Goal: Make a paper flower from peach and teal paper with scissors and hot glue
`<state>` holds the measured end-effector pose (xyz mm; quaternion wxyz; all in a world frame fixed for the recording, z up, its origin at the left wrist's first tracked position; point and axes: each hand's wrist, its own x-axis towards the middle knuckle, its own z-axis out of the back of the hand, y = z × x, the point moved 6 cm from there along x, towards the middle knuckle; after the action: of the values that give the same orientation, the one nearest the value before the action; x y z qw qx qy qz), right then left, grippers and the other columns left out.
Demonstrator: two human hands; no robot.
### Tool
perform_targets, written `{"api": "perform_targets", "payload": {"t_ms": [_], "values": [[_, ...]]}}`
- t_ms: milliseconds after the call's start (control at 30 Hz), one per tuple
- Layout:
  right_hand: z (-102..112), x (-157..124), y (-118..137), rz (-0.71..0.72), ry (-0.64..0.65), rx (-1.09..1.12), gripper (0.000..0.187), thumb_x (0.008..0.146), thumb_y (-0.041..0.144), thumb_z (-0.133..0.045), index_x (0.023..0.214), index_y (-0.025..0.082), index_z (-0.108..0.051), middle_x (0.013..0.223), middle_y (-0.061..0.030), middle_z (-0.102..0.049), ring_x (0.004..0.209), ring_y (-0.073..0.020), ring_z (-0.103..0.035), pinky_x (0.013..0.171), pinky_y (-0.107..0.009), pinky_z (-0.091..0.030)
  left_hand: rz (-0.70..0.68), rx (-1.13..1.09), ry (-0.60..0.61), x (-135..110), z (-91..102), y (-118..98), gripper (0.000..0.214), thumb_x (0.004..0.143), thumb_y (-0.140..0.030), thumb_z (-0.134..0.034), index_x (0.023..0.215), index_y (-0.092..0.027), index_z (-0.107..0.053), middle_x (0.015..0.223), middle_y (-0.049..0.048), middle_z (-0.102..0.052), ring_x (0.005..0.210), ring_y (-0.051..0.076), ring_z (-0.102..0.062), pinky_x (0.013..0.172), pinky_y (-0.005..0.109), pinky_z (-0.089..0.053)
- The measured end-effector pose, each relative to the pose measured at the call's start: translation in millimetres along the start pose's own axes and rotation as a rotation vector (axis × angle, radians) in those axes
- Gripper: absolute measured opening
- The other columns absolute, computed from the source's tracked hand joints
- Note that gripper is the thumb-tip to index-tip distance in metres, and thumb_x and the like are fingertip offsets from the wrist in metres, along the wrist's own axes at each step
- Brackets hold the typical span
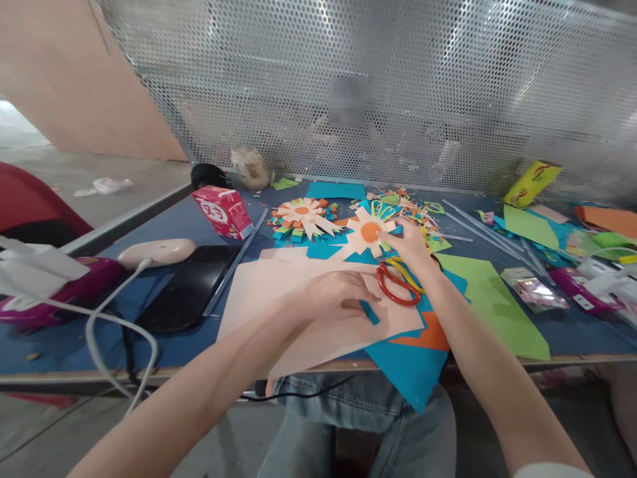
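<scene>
Blue strip (369, 312): a small cut piece, pinched between thumb and fingertips of the left hand (334, 295), grip narrow and closed on it. The strip sat just above the pink sheet (269, 299), near the bench's (44, 352) near edge, about mid-length.

- Left hand rested low on the pink sheet, forearm coming in over the near edge.
- Right hand (411, 244) reached further in, fingers bunched on the right petals of the flower (365, 234), a cream paper one with an orange centre. Could not tell whether that grip pinched the petals or only pressed on them.
- Red loops (395, 289) with yellow ones beside them lay between the two hands, under the right wrist; they looked like scissor handles, blades hidden.
- The pink sheet overlapped a blue sheet (408, 372), which hung over the near edge, with an orange piece (428, 335) on top of it.
- Green sheet (490, 299) lay just right of the right forearm.
- Second flower (303, 218), with layered coloured petals, lay left of the first, toward the far edge.
- Scraps (415, 207) were heaped behind the first flower.

Left half of the bench: red carton (223, 211), tablet (186, 289), a pale oval device (156, 252) and a white cable (109, 318) looping off the near edge. Far right corner: yellow box (532, 182) against the mesh wall (398, 86), with more paper sheets spread below it.
</scene>
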<state>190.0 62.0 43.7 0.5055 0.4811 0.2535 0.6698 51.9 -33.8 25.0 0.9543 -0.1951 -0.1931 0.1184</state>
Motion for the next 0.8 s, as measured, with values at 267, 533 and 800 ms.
{"api": "perform_targets", "payload": {"t_ms": [267,533,800], "values": [[-1.8,-0.3,-4.4,-0.041,0.011,0.025,0.032,0.059,0.044,-0.065,0.072,0.018,-0.054,0.068,0.0011,-0.053,0.061,-0.013,-0.048,0.059,-0.026,-0.04,0.019,0.002,-0.027,0.6,-2.3,2.0,0.032,0.082,-0.017,-0.054,0.113,-0.023,-0.062,0.103,0.0039,-0.069,0.094,0.016,-0.062,0.084,0.024,-0.047],[-1.3,-0.5,-3.8,-0.052,0.024,0.075,0.025,0.06,0.037,-0.065,0.069,0.018,-0.052,0.065,0.0033,-0.052,0.059,-0.0107,-0.046,0.058,-0.024,-0.038,0.083,0.14,-0.234,-1.5,9.3,10.4,0.024,0.087,-0.021,-0.046,0.091,-0.022,-0.07,0.087,0.0063,-0.068,0.083,0.014,-0.063,0.075,0.023,-0.046],[-5.9,-2.1,-7.4,-0.078,0.047,0.245,0.03,0.059,0.039,-0.071,0.075,0.019,-0.054,0.067,0.0044,-0.054,0.059,-0.0101,-0.049,0.057,-0.023,-0.04,0.445,0.032,-1.117,-42.8,73.9,30.8,0.011,0.078,-0.025,-0.059,0.082,-0.02,-0.068,0.082,0.0038,-0.07,0.074,0.014,-0.063,0.069,0.025,-0.046]]}}
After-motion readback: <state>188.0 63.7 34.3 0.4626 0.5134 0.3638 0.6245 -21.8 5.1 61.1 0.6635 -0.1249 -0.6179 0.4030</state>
